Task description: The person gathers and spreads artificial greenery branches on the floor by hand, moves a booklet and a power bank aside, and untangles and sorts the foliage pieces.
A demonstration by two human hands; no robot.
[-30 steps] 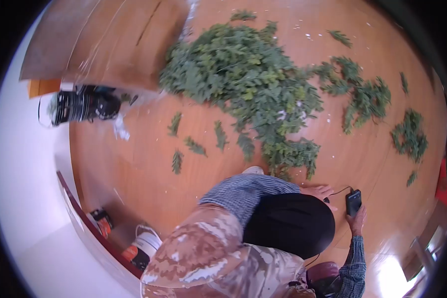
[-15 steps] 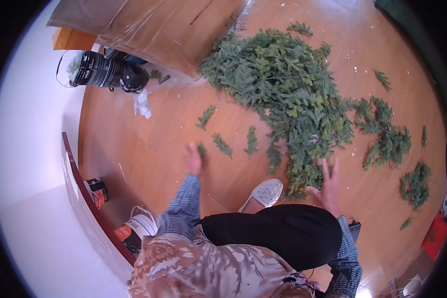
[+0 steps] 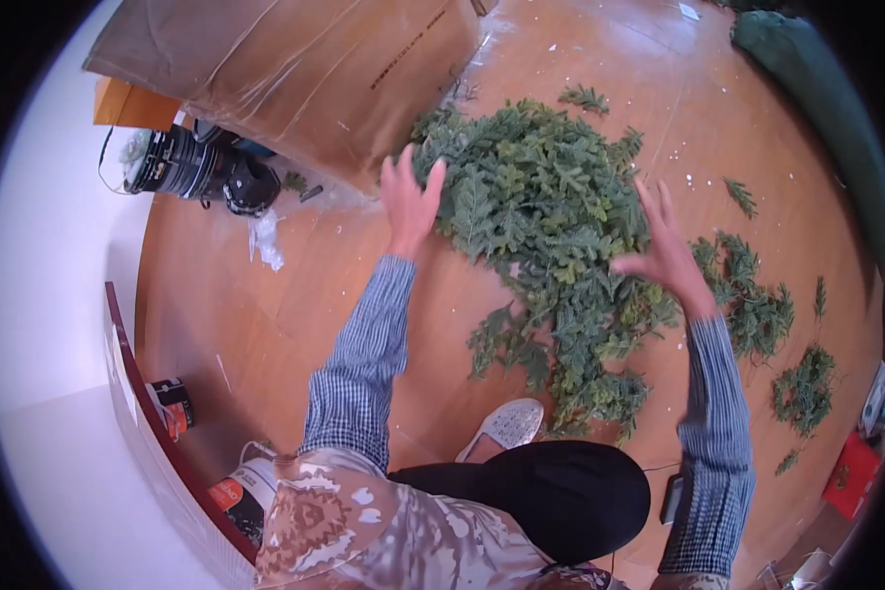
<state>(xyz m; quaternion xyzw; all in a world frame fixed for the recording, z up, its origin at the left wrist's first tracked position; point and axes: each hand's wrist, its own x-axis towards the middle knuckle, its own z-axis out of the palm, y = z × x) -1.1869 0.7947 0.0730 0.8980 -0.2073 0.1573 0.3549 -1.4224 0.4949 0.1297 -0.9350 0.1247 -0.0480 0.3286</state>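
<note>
A large heap of green artificial fir sprigs (image 3: 551,197) lies on the wooden floor ahead of me, narrowing towards my shoe. My left hand (image 3: 410,205) is at the heap's left edge, near a big cardboard box, with its fingers spread. On the opposite side, my right hand (image 3: 671,254) hovers at the heap's right edge, thumb and fingers apart. Neither hand holds anything; whether the fingertips touch the sprigs, I cannot tell. Right of the heap lie a smaller cluster of sprigs (image 3: 747,295) and a small round bunch (image 3: 803,390).
The cardboard box (image 3: 305,69) stands at upper left, beside stacked black containers (image 3: 182,162). Paint buckets (image 3: 246,492) stand behind a dark red edge (image 3: 182,438) on the left. My white shoe (image 3: 511,425) is near the heap's lower end. A red box (image 3: 853,477) lies far right.
Both hands have moved forward, up to the two sides of the heap. The loose sprigs that lay apart on the floor left of it no longer show there. The view has shifted slightly.
</note>
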